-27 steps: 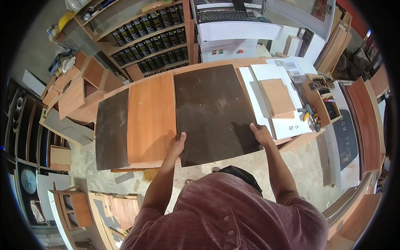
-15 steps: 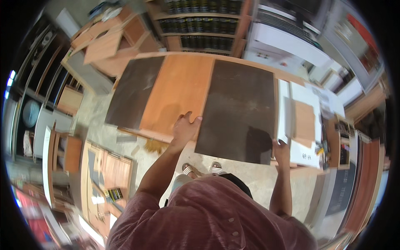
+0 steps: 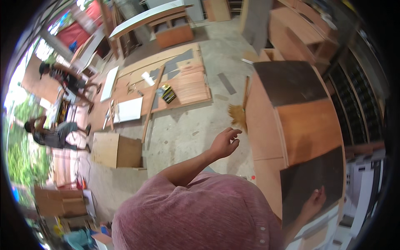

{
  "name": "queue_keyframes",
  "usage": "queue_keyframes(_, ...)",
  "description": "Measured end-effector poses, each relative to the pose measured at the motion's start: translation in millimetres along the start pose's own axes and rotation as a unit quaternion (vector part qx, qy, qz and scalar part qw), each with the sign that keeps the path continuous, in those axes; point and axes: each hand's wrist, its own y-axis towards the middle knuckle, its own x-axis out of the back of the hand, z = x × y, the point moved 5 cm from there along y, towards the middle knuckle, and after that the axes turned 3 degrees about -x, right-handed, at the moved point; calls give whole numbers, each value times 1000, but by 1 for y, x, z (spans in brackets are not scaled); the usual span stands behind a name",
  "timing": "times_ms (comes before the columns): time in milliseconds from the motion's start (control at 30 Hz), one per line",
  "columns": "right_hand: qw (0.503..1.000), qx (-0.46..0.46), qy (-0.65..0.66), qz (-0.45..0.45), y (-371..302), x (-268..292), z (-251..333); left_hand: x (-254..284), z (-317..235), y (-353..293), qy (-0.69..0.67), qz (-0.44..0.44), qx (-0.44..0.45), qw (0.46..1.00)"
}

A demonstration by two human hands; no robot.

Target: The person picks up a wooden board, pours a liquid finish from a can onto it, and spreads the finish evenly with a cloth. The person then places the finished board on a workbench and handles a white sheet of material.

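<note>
The right hand (image 3: 313, 203) is positioned over the near panel (image 3: 306, 179), lower right of the frame. Its fingers are loosely bent and grip nothing visible; contact with the panel cannot be determined. The left hand (image 3: 227, 143), at centre, is half curled, empty, and clear of the bench (image 3: 263, 129).

The near panel, dark and flat, lies on the bench, apparently for full support. The orange board (image 3: 310, 125) lies between it and the far panel (image 3: 291, 83); this arrangement probably leaves both dark faces accessible.

A broom (image 3: 237, 116) rests beside the bench, presumably leaning there for storage. At upper centre-left, a carton (image 3: 167, 95) sits on plywood (image 3: 193, 91). Its black-and-yellow printing is too blurred to read; no brand is identifiable. Two people (image 3: 68, 79) occupy the left edge.
</note>
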Motion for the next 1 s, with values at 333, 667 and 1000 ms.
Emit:
queue_keyframes(333,947,226,67,218,-60,-249,245,284,52,-169,-64,-461,-68,883)
queue_keyframes(667,828,152,-259,474,-190,-488,238,510,-81,-283,184,-725,-355,561)
queue_keyframes(1000,709,273,-271,591,-180,-685,245,591,-56,-258,440,-663,-290,531)
